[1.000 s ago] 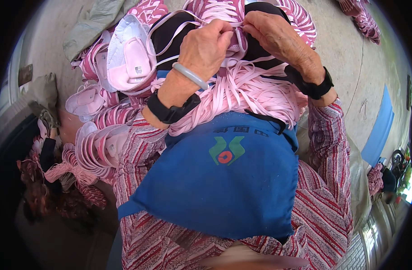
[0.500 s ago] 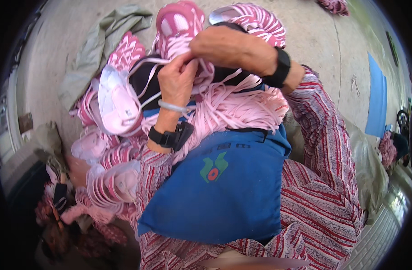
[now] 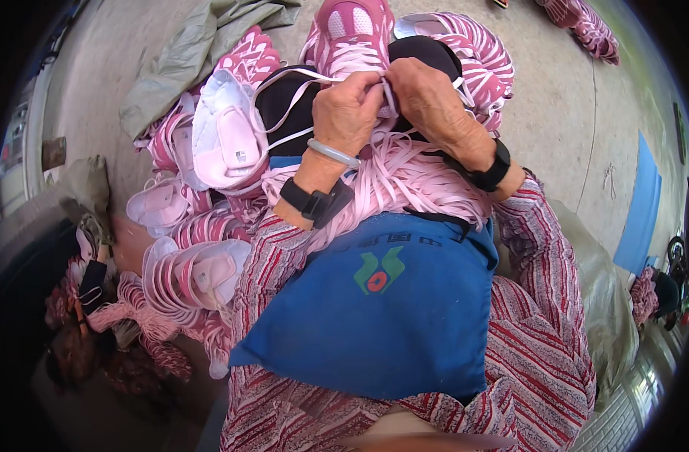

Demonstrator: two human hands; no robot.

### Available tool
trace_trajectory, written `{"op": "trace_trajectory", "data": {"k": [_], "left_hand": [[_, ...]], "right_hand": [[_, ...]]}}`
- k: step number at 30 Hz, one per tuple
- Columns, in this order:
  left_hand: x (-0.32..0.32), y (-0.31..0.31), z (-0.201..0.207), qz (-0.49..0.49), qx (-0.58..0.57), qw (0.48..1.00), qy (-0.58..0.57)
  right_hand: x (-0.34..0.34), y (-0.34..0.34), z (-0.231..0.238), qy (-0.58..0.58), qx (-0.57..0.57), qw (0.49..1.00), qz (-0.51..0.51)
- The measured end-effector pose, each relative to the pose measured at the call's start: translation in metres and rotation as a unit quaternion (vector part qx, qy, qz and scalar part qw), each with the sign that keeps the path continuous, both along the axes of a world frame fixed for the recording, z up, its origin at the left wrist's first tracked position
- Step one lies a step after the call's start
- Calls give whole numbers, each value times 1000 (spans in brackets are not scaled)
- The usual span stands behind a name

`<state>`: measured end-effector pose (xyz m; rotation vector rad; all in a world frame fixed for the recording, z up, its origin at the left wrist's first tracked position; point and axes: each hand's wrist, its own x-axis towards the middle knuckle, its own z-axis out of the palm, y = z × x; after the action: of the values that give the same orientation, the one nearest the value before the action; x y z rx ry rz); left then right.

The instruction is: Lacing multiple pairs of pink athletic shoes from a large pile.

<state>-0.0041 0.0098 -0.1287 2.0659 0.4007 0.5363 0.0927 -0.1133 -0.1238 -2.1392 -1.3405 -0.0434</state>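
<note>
A pink sneaker with white mesh on its toe stands upright in front of me, its toe pointing away. White shoelace crosses its front, and loose loops hang to the left and right. My left hand is closed in a pinch on the lace near the sneaker's collar. Close beside it, my right hand is closed too, fingertips at the lace by the collar's right edge; its fingertips are partly hidden. Below both hands, a bundle of pale pink laces lies on my blue apron.
Pink shoes with pale linings are stacked along my left, and a nested row of uppers lies at the far right. A grey-green cloth rests on the concrete floor. A blue strip is farther right. Another person is at the lower left.
My right hand, earlier stretched across the shoe front, has come back to the right side of the collar. My left hand keeps its pinch on the lace. The whole view has shifted.
</note>
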Motion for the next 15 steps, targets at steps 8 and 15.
{"op": "trace_trajectory", "data": {"k": [8, 15], "left_hand": [[-1, -2, -8, -4, 85, 996, -11], [-29, 8, 14, -38, 126, 991, -12]], "right_hand": [[-19, 5, 9, -24, -68, 996, -46], [-8, -9, 38, -55, 67, 996, 25]]}}
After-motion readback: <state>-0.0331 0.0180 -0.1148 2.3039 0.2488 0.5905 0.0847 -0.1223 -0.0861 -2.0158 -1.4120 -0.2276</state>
